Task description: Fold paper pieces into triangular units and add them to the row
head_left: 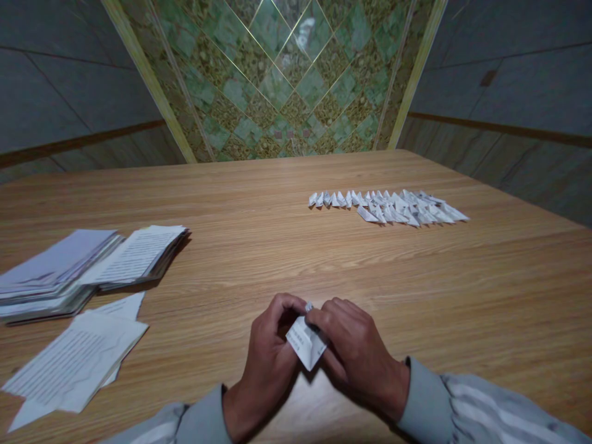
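Observation:
Between my two hands, just above the near part of the wooden table [222, 259], is a small folded paper [306, 345] with printed text and a point facing me. My left hand [272, 354] grips its left side, with the fingers curled behind it. My right hand [354, 345] pinches the top and right side, its fingers covering part of the folds. The far side of the paper is hidden by my fingers.
Two rows of small folded paper pieces [393, 206] stand at the far right. On the left lie a thick stack of papers [55, 259], an adjoining printed pile [143, 250] and several loose printed sheets [78, 357]. A green diamond-tiled wall [287, 80] rises beyond the table.

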A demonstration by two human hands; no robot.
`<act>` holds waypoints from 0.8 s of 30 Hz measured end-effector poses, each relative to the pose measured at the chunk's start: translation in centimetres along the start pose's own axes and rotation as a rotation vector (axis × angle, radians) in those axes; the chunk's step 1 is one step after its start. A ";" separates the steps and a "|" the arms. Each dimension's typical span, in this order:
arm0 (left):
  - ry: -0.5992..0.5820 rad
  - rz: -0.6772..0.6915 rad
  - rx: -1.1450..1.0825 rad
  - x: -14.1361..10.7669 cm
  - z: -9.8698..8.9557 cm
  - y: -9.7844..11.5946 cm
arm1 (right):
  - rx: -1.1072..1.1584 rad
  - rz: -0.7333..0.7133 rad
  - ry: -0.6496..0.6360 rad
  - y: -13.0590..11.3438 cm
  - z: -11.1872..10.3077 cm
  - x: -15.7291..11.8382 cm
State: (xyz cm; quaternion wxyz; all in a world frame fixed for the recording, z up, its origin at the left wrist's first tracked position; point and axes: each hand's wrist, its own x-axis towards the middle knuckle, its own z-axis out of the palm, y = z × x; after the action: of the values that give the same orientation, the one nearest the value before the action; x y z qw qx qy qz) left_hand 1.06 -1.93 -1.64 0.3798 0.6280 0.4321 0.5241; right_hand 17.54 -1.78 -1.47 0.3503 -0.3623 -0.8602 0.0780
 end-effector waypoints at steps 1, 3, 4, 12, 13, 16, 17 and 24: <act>0.006 0.005 -0.005 0.0 -0.1 -0.1 | 0.009 0.005 -0.009 0.0 0.0 0.0; 0.013 0.019 -0.010 0.1 -0.3 -0.3 | 0.066 0.025 -0.015 0.1 0.1 -0.2; 0.017 0.032 -0.007 0.2 -0.4 -0.3 | 0.112 0.039 -0.009 0.1 0.0 -0.2; -0.107 0.259 0.168 0.7 -0.9 0.2 | 0.626 0.473 0.038 0.1 -1.7 0.7; -0.132 0.281 0.186 0.7 -0.8 0.2 | 0.653 0.510 0.016 0.0 -1.8 0.9; -0.155 0.288 0.190 0.5 -0.7 0.0 | 0.717 0.574 0.006 -0.1 -1.7 1.2; -0.140 0.266 0.178 0.5 -0.7 -0.1 | 0.739 0.588 0.011 -0.1 -1.6 1.2; -0.127 -0.063 0.040 0.6 -1.0 0.3 | 0.764 0.603 0.082 0.6 -1.4 0.8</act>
State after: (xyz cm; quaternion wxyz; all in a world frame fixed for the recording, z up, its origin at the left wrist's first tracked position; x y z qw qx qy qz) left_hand 0.19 -1.47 -1.06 0.4102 0.6536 0.4369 0.4622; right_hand 18.36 -0.99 -0.24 0.4536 -0.4436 -0.6121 0.4719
